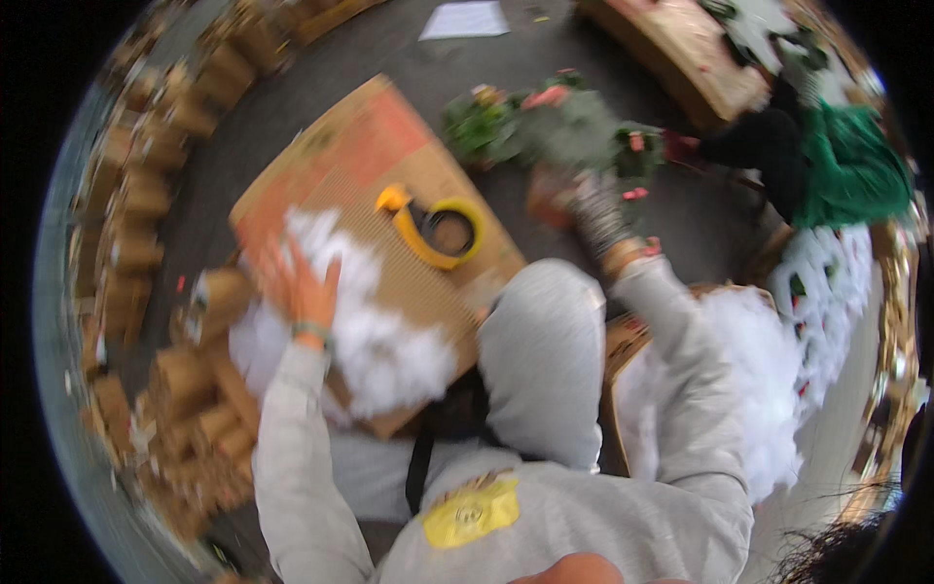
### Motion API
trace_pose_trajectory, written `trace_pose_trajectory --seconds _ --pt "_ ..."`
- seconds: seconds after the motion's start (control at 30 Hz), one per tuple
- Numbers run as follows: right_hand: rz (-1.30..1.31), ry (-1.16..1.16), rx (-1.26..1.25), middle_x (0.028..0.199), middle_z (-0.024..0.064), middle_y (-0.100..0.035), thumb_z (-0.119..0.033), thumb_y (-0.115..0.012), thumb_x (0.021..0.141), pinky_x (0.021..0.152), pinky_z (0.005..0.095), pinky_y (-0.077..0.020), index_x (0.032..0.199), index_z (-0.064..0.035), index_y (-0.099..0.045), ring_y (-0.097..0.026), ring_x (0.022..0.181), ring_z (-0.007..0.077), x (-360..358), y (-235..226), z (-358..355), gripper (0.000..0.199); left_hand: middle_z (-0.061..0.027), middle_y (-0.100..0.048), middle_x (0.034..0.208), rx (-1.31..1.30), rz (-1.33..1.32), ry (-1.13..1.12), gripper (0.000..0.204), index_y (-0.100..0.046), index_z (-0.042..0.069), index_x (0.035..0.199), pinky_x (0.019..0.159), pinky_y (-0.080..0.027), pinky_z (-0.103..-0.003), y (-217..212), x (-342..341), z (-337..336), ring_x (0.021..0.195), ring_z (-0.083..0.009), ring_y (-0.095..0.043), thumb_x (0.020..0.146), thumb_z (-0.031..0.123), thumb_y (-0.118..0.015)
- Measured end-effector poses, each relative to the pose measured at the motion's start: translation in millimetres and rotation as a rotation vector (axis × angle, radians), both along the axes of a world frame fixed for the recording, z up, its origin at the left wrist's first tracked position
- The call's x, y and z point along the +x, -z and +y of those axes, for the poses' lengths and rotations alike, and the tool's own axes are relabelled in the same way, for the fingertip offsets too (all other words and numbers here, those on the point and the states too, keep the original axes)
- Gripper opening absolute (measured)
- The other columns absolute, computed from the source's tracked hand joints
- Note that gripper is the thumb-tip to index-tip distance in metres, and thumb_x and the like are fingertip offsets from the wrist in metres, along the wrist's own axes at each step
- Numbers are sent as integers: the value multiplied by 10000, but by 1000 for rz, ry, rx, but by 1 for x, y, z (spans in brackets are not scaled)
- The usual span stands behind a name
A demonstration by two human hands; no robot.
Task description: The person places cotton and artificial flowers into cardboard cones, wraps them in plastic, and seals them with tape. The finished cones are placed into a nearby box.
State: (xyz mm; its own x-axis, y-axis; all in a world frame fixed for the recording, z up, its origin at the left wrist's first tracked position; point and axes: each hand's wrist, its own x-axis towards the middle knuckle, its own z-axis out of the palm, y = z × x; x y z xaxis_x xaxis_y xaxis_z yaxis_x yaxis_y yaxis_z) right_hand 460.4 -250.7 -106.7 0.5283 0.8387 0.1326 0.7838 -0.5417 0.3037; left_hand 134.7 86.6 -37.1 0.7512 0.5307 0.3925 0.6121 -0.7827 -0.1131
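Centrally, yellow tape dispenser (433,226) on cardboard (360,146).

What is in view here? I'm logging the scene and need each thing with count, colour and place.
cardboard sheet: one, brown with orange patches, floor centre.
tape dispenser: one, yellow, on the cardboard.
white stuffing: one pile, white, near end of the cardboard.
flower bunch: one, green with pink, beyond the cardboard.
cardboard tubes: many, brown, along the left.
paper sheet: one, white, top.
green cloth: one, right.
left hand: flat on the stuffing.
right hand: blurred, at the flowers; grip unclear.
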Motion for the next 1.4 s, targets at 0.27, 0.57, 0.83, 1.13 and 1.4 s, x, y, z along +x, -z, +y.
trace_pose_trajectory --seconds 0.27,0.57,0.83,1.13,1.4 --pt "1339 -273 1281 1219 95 -482 -212 -854 607 968 347 -406 1325 -52 -350 -475 1139 216 -52 -173 64 892 -144 -442 1332 -544 -142 446 490 -528 57 1243 1056 -285 -471 -48 -58 -151 1253 -342 -380 803 245 -632" --pt "635 -939 521 1202 146 -518 -395 -803 563 930 447 -383 1277 -78 -471 -518 1063 334 -176 -135 126 848 -178 -345 1422 -562 -150 798 704 -391 8 1346 1097 -235 -471 -49 -90 -223 1330 -367 -303 747 267 -657" --pt "774 -677 466 1366 155 -405 -194 -647 736 1005 385 -367 1333 -85 -398 -445 1204 331 -160 -105 104 655 -249 -287 1429 -656 -493 237 806 -277 -67 1378 1109 -143 -531 -66 20 -173 1353 -424 -195 730 245 -640" --pt "918 85 104 1154 197 -535 -292 -646 750 912 440 -426 1201 -95 -544 -506 1081 383 -209 -65 27 503 -195 -410 1295 -250 -60 369 808 -420 149 1330 1002 -316 -492 -50 14 -132 1170 -359 -398 613 210 -787" --pt "1522 188 676 1064 152 -634 -73 -616 777 847 332 -464 1173 -39 -584 -605 969 259 -190 -68 50 399 -292 -334 1350 -400 -96 334 898 -331 123 1397 1071 -239 -506 -56 11 -138 1247 -434 -328 669 442 -752"
